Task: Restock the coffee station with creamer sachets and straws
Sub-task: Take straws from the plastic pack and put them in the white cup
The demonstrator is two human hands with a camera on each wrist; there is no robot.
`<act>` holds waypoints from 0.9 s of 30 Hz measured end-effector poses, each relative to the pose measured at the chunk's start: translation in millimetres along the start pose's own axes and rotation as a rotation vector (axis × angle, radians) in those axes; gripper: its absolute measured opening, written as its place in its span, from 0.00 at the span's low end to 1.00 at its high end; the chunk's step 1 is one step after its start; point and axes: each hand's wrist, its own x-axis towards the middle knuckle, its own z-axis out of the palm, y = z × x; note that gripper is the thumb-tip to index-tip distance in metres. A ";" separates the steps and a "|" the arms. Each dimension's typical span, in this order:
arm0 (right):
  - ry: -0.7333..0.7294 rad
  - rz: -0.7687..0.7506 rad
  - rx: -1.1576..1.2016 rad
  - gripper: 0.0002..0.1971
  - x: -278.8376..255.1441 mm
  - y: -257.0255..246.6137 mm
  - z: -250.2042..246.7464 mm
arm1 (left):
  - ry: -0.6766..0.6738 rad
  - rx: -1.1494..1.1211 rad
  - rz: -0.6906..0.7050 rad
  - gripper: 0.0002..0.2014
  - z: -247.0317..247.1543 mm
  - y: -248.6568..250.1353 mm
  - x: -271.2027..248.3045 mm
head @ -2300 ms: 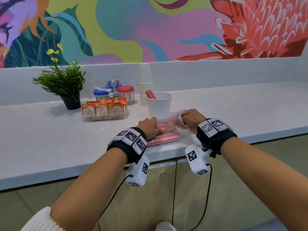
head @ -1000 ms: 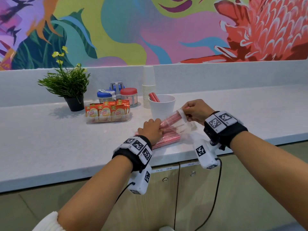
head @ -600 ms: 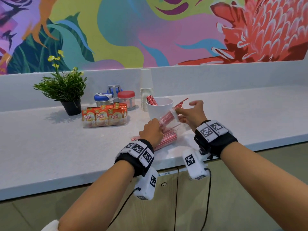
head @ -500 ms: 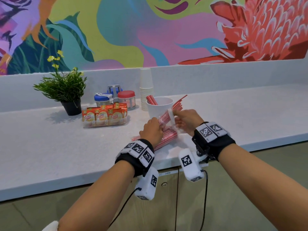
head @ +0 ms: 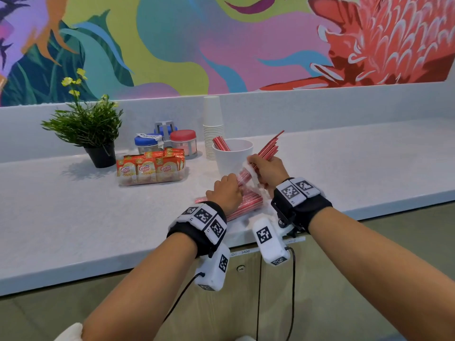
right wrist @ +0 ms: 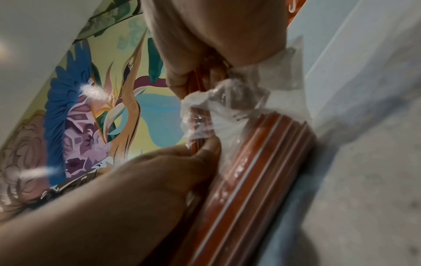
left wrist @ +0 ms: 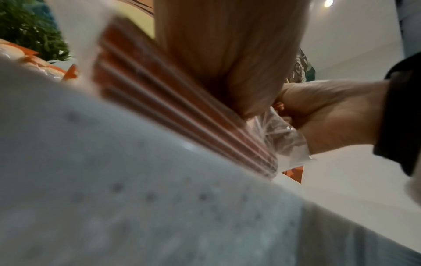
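Speckled white table below a mural. Head view: left hand clamps the straw packet flat; right hand grips a bundle of straws tilted up-right, just beside the white cup.
Left wrist view: straws run diagonally under the fingers.
Right wrist view: right fingers pinch straws at the bag mouth. Judgement: right hand is nearer the cup

The head view is bright and evenly lit, sharp at the centre; the counter edge bows toward the frame's sides. A soft shadow falls left of the plant. Both wrist views are dimmer and blurred up close, with a ceiling light glaring at upper right of the left one.
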 end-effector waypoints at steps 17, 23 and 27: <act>0.216 -0.213 -0.278 0.14 22.0 -14.8 -21.1 | -0.306 -0.023 0.093 0.39 -17.5 21.1 -12.1; 0.228 -0.052 -0.265 0.18 21.8 13.7 -27.1 | -0.304 0.139 0.098 0.40 -14.5 36.1 -3.0; 0.216 -0.081 -0.199 0.19 25.1 2.5 -27.2 | -0.339 0.113 0.041 0.41 -24.3 36.0 9.6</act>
